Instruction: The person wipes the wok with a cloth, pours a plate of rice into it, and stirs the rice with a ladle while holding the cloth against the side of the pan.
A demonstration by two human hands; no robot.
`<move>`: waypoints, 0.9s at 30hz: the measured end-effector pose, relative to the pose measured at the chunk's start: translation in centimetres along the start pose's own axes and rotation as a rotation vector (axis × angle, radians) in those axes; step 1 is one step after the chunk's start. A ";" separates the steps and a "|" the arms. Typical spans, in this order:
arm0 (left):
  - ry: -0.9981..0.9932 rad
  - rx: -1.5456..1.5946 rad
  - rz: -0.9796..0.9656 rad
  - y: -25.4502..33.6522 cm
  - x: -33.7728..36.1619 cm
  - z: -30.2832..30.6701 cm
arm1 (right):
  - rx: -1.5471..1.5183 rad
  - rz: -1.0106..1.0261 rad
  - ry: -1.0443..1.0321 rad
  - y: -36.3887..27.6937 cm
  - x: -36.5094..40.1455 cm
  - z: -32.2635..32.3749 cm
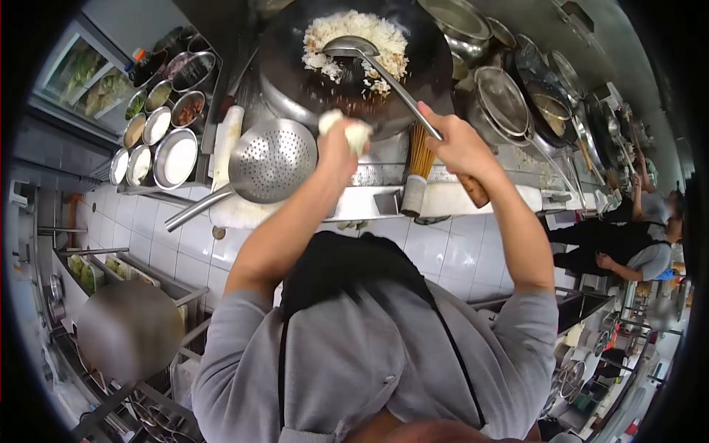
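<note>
A black wok [295, 59] holds white fried rice [362, 37]. My right hand [461, 144] grips the wooden-ended handle of a steel ladle [353, 48] whose bowl rests in the rice. My left hand [336, 148] is closed on a white cloth [353, 131] at the wok's near rim. I wear a grey shirt and a black apron.
A perforated steel skimmer [273, 159] lies on the counter to the left. Several steel bowls of seasonings [173, 159] stand further left. Pots and strainers [502, 96] crowd the right. A bamboo brush [419, 166] stands by the wok. Other people [635, 251] work at right.
</note>
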State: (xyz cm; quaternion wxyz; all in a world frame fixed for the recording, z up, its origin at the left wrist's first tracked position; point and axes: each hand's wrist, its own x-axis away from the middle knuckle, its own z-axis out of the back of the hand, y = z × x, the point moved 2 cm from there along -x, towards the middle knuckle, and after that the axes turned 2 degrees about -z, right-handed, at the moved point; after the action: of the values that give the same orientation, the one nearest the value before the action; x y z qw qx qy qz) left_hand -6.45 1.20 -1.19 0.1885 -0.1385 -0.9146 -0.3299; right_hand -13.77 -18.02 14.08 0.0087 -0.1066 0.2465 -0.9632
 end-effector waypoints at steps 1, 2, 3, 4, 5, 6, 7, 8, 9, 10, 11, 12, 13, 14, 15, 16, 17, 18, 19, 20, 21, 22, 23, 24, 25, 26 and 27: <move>0.036 -0.001 0.000 -0.9 2.5 1.0 | 0.023 0.077 0.055 0.1 0.1 0.1; 0.049 -0.043 0.029 -0.6 4.9 1.1 | 0.042 0.155 0.106 0.0 0.3 0.3; 0.055 -0.054 0.068 -0.3 5.8 1.4 | -0.055 0.073 0.057 -0.6 1.3 1.0; 0.017 -0.033 0.037 0.9 5.7 0.3 | -0.149 -0.016 -0.004 -1.5 3.4 2.0; -0.009 -0.004 0.013 2.1 5.8 -1.0 | -0.238 -0.112 -0.078 -1.9 5.1 2.3; 0.057 0.007 0.005 3.5 4.7 -2.6 | -0.284 -0.124 -0.075 -1.7 5.9 2.1; 0.037 -0.008 -0.011 3.8 2.3 -2.7 | -0.328 -0.127 -0.057 -1.6 6.3 2.1; 0.097 -0.022 0.009 3.9 -0.1 -2.9 | -0.372 -0.128 -0.031 -1.6 6.4 2.2; 0.152 -0.037 0.025 3.9 -2.1 -3.0 | -0.391 -0.107 0.013 -1.2 5.7 2.0; 0.130 -0.088 0.023 3.7 -3.6 -2.9 | -0.412 -0.086 0.061 -0.3 4.4 1.3; 0.108 -0.143 0.022 3.4 -4.9 -2.5 | -0.437 -0.066 0.110 0.4 3.0 0.9; 0.103 -0.121 0.031 3.0 -6.1 -2.1 | -0.447 -0.118 0.116 0.4 1.6 0.5; 0.090 -0.126 0.059 2.7 -7.2 -1.6 | -0.437 -0.137 0.154 1.1 -0.3 -0.2; 0.096 -0.134 0.060 2.5 -7.4 -1.7 | -0.427 -0.156 0.193 2.0 -2.6 -1.0; 0.106 -0.141 0.063 2.4 -7.3 -1.5 | -0.391 -0.164 0.222 2.5 -4.8 -1.5; 0.089 -0.166 0.069 2.4 -7.4 -1.4 | -0.357 -0.174 0.245 3.0 -6.9 -2.1; 0.083 -0.177 0.076 2.4 -7.4 -1.2 | -0.323 -0.184 0.268 3.3 -8.9 -2.6; 0.079 -0.188 0.084 2.4 -7.4 -1.1 | -0.378 -0.185 0.246 3.5 -11.1 -3.0; 0.078 -0.198 0.091 2.4 -7.4 -1.0 | -0.435 -0.186 0.221 3.5 -13.2 -3.4; 0.070 -0.203 0.093 2.4 -7.5 -0.9 | -0.490 -0.187 0.193 3.2 -15.0 -3.6; 0.063 -0.198 0.092 2.4 -7.2 -1.0 | -0.524 -0.145 0.097 2.2 -15.8 -3.6; 0.054 -0.194 0.092 2.6 -6.9 -1.0 | -0.406 -0.101 0.073 1.1 -16.2 -4.0; 0.043 -0.193 0.094 2.6 -6.8 -1.0 | -0.290 -0.060 0.052 0.1 -16.1 -4.2; 0.020 -0.208 0.108 2.8 -6.8 -0.9 | -0.139 0.018 0.048 0.6 -15.9 -4.9; 0.001 -0.162 0.127 2.9 -6.7 -0.8 | 0.014 0.094 0.044 1.5 -15.5 -5.8; -0.017 -0.114 0.146 3.2 -6.0 -0.9 | 0.349 0.433 0.267 2.0 -13.0 -6.3; -0.035 -0.065 0.163 3.4 -5.5 -0.9 | 0.467 0.350 0.145 3.1 -11.0 -6.1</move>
State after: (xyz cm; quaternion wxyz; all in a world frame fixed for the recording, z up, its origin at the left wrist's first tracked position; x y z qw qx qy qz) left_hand -0.05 2.41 -1.06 0.1940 -0.2242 -0.8923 -0.3403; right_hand -4.43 -17.08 5.20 0.1812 0.0114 0.0328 -0.9828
